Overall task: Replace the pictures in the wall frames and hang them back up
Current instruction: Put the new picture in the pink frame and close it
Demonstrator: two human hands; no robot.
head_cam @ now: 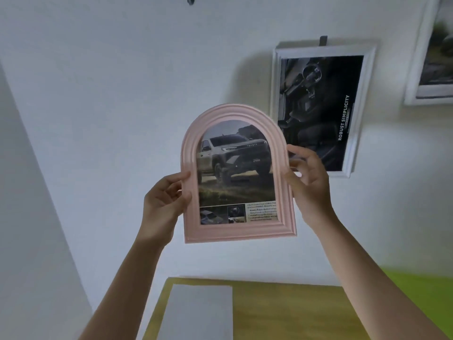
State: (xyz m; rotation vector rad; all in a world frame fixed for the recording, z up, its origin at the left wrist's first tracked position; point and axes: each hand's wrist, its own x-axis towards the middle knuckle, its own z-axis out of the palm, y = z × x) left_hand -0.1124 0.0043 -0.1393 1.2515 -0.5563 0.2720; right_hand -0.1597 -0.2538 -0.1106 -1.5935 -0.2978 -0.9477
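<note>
A pink arched picture frame (236,175) is held up in front of the white wall (110,94), above a wooden table (282,312) on which a grey board (198,312) lies. A truck advertisement (235,165) is already seated behind the frame's arched opening, so the picture-swapping part appears to be done for this frame, and the hanging-back step is judged to be in hand.

The frame is gripped by its two long edges. Its left edge is pinched by the left hand (164,202), with the thumb laid over the front moulding and the fingers curled behind. Its right edge is grasped by the right hand (308,180), whose fingers are wrapped around the rim. Both forearms are raised and reach upward and forward, the frame being kept nearly upright with a slight tilt.

To the right, a white rectangular frame (321,109) with a dark poster is seen hanging from a small dark hook (323,40), and part of another white frame (431,57) is visible at the upper right edge. A dark fixture (190,0) is glimpsed at the very top; whether it is the hook meant for the pink frame cannot be told.

The next move is judged to call for the frame to be lifted higher, its rear hanger to be aligned with a wall hook, and the frame to be lowered onto it before the grip is released.
</note>
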